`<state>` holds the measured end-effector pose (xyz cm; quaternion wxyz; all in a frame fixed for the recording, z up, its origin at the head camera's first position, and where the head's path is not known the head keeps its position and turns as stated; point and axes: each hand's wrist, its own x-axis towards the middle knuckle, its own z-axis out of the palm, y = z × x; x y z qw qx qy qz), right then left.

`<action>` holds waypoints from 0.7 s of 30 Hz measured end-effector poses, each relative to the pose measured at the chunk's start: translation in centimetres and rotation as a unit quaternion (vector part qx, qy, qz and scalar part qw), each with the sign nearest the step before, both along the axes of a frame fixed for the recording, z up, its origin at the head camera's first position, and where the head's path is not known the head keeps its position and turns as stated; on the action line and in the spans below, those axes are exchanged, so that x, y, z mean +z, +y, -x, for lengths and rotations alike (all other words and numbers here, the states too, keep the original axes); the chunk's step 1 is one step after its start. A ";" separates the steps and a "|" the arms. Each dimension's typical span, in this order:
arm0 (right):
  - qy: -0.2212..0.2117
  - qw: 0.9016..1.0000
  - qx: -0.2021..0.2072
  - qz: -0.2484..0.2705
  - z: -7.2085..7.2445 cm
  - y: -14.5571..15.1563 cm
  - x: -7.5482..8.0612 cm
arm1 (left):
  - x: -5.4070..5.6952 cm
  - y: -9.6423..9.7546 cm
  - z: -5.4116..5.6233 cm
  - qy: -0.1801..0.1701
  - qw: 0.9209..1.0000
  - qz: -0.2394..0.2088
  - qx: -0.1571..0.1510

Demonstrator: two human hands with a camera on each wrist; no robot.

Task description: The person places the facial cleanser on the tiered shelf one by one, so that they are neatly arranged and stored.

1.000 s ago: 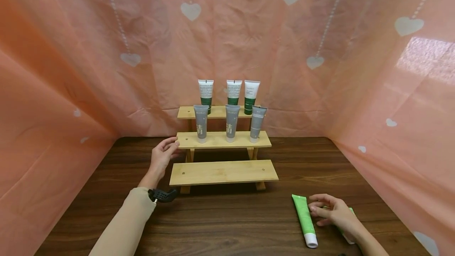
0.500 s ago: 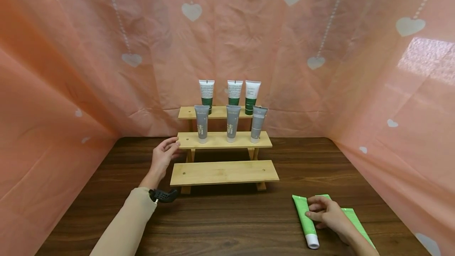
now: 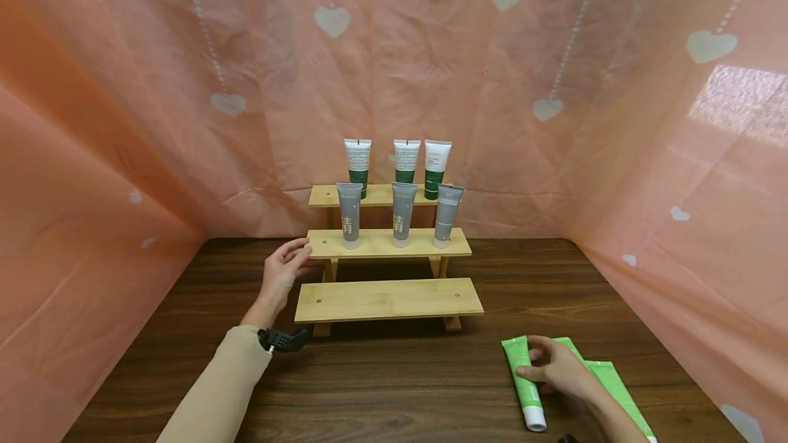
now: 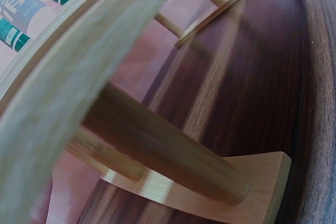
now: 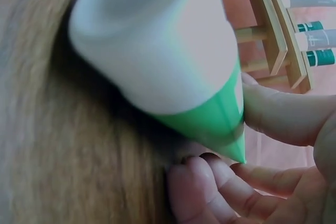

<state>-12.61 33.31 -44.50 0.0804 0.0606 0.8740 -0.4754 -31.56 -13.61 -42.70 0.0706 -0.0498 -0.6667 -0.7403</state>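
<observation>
My right hand (image 3: pixel 563 371) pinches a green squeeze tube (image 3: pixel 528 394) with a white cap, at the front right of the table. In the right wrist view the tube's cap (image 5: pixel 157 40) points toward the camera, close over the wood, thumb on one side and fingers on the other. My left hand (image 3: pixel 284 266) holds the left end of the middle shelf (image 3: pixel 369 243) of a three-step wooden display stand. The left wrist view shows mostly the shelf's underside and a stand leg (image 4: pixel 173 150); that hand is nearly hidden there.
Three grey tubes, one being the middle tube (image 3: pixel 403 216), stand on the middle shelf. Behind them, three white-and-green tubes, including the right one (image 3: pixel 436 168), stand on the top shelf. The bottom shelf (image 3: pixel 388 298) is bare. More green tubes (image 3: pixel 618 392) lie beside my right arm.
My right hand has moved left onto the green tube, taken hold of it and shifted it slightly left. The tubes beneath that arm show more. My left hand has stayed put.
</observation>
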 end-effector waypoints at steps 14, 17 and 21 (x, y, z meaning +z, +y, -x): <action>-0.004 0.998 0.036 0.060 0.4 -0.3 0.1 | -0.9 -0.1 0.9 -0.013 1.000 0.002 0.011; 0.000 0.996 0.049 0.080 0.4 -0.3 0.3 | -0.9 -0.1 0.9 -0.007 1.000 0.005 0.016; 0.012 0.993 0.057 0.106 0.5 -0.4 0.4 | -0.9 0.0 0.8 -0.006 1.000 0.003 0.018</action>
